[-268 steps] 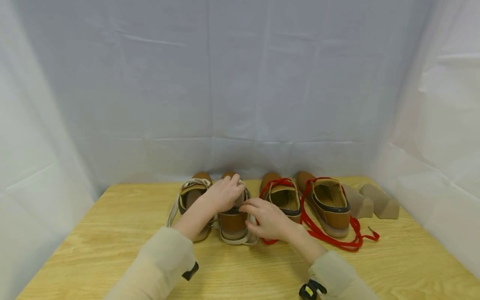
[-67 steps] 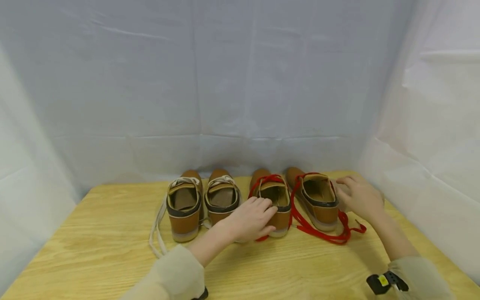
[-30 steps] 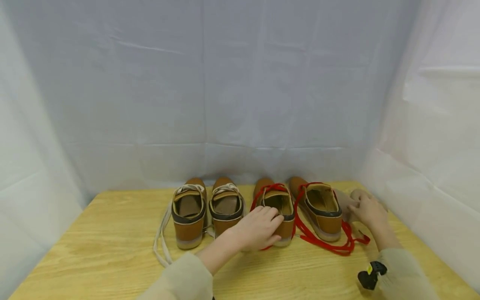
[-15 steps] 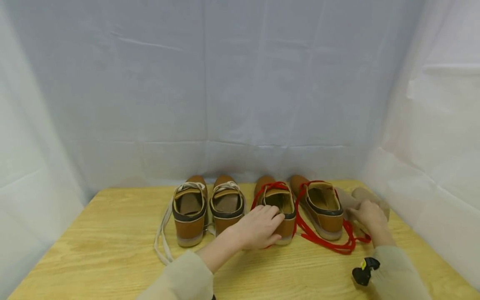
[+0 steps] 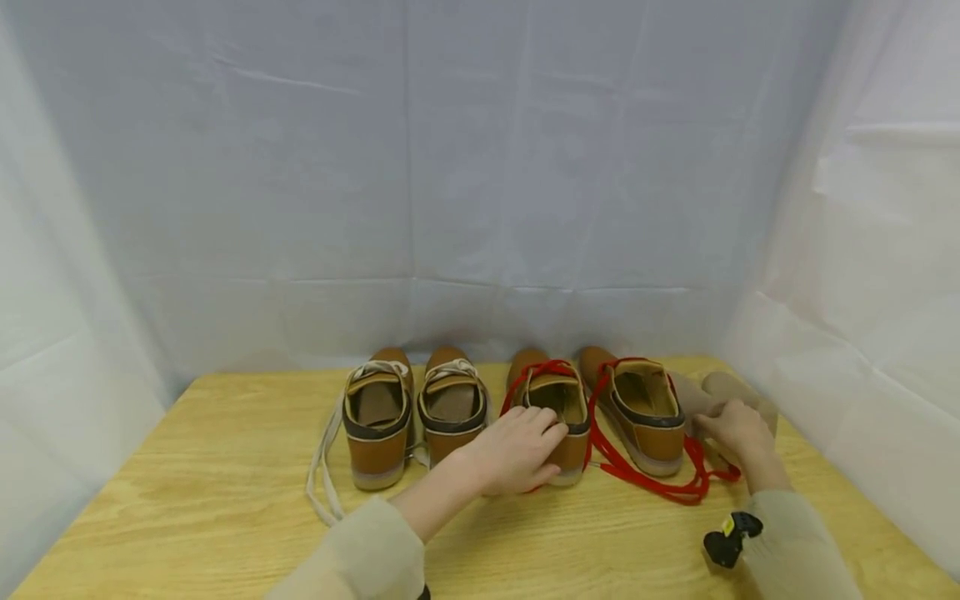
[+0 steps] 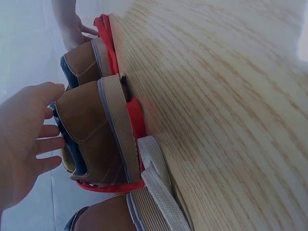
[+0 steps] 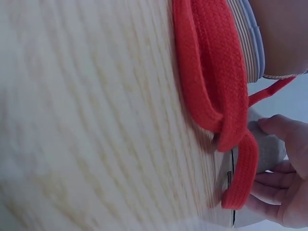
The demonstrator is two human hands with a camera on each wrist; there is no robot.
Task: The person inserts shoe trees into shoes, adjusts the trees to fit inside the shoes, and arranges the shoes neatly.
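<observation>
A person's left hand (image 5: 516, 450) rests over the heel of a tan shoe (image 5: 553, 417) threaded with a red lace (image 5: 651, 482), fingers loosely bent over the back rim of the shoe's opening; the left wrist view shows those fingers (image 6: 45, 144) lying straight against the heel counter rather than clamped round it. The right hand (image 5: 733, 432) sits at the far right of the wooden table (image 5: 187, 517), fingers curled round a beige wedge-shaped block (image 5: 738, 393) that lies just beside the outer red-laced shoe (image 5: 647, 408). In the right wrist view the fingertips (image 7: 284, 192) close on the grey-beige block with a loop of the red lace lying on the wood just in front of them.

Nearest the camera are two beige sleeves (image 5: 352, 558) and a small black wrist-mounted device (image 5: 731, 535) on the right forearm. Beyond them the red lace trails loose across the tabletop between the two right-hand shoes and towards the right hand. Four tan shoes stand in a row, heels towards the viewer: the pair on the left (image 5: 411, 412) carries a cream lace (image 5: 324, 467) that hangs down onto the table at the left, while the pair on the right carries the red one. The toes of all four point at a pale, creased fabric backdrop (image 5: 480, 167) that closes the scene behind and on both sides.
</observation>
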